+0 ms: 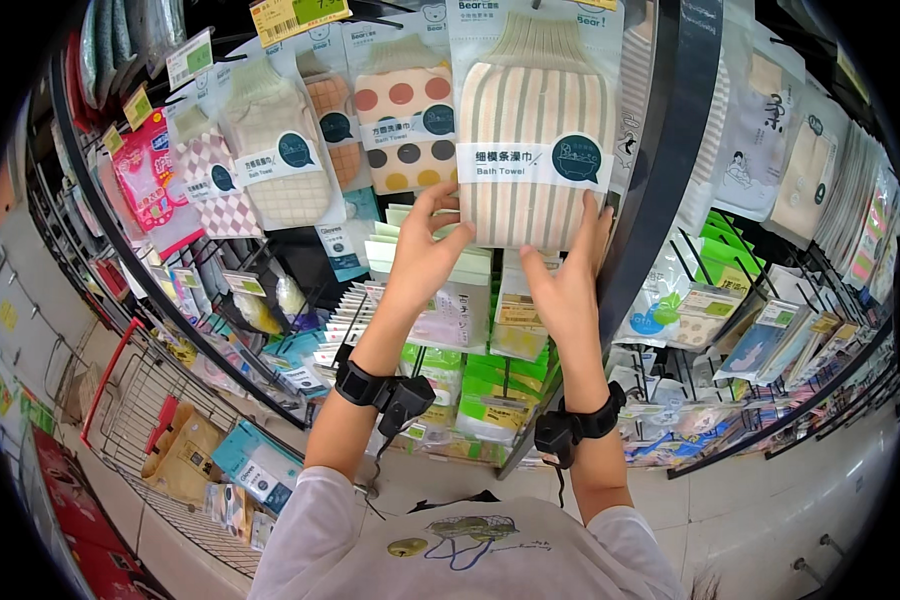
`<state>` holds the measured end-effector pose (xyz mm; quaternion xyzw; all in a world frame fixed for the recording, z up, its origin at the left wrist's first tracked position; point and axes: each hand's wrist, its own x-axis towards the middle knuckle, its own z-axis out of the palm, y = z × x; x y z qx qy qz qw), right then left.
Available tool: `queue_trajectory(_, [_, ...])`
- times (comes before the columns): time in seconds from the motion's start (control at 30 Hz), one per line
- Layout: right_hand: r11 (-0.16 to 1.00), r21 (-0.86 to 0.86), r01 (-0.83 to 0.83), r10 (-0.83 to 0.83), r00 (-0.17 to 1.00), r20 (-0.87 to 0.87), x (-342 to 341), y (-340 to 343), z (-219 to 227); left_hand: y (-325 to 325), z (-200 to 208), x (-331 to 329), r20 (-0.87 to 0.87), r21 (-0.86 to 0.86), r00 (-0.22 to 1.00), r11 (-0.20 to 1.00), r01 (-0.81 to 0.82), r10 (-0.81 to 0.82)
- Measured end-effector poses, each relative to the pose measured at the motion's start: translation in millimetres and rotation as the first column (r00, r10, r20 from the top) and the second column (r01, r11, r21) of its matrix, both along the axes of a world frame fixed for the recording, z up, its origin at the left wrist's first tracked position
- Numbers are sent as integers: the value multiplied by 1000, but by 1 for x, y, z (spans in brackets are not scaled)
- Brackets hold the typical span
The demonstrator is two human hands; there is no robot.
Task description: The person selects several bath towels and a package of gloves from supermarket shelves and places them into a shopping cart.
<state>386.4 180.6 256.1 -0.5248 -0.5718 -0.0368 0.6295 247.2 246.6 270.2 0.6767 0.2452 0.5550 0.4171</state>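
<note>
A packaged bath mitt (530,200) with green and cream stripes and a ribbed cuff hangs upright at the front of the rack. My left hand (432,245) has its curled fingers at the package's left edge and its thumb by the lower left corner. On the other side, my right hand (568,275) takes the lower right edge, fingers reaching up along it and thumb near the bottom. Beside it on the left hangs a dotted bath mitt (405,110). Further left are a cream mitt (275,150) and a checkered one (215,175).
A dark upright post (660,170) stands close to my right hand. Hooks below carry green packages (495,395). More packs (760,150) hang beyond the post. At lower left, a shopping cart (120,420) holds a brown paper bag (183,455) and a teal package (257,465).
</note>
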Motion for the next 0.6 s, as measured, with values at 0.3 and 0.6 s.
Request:
queue_trajectory(0.3, [975, 34, -221, 221, 975, 15, -4, -27, 4, -15, 5, -13, 31, 66, 996, 994, -82, 80])
queue_trajectory(0.6, [972, -45, -230, 233, 969, 82, -17, -58, 12, -39, 6, -15, 89, 96, 996, 995, -39, 30])
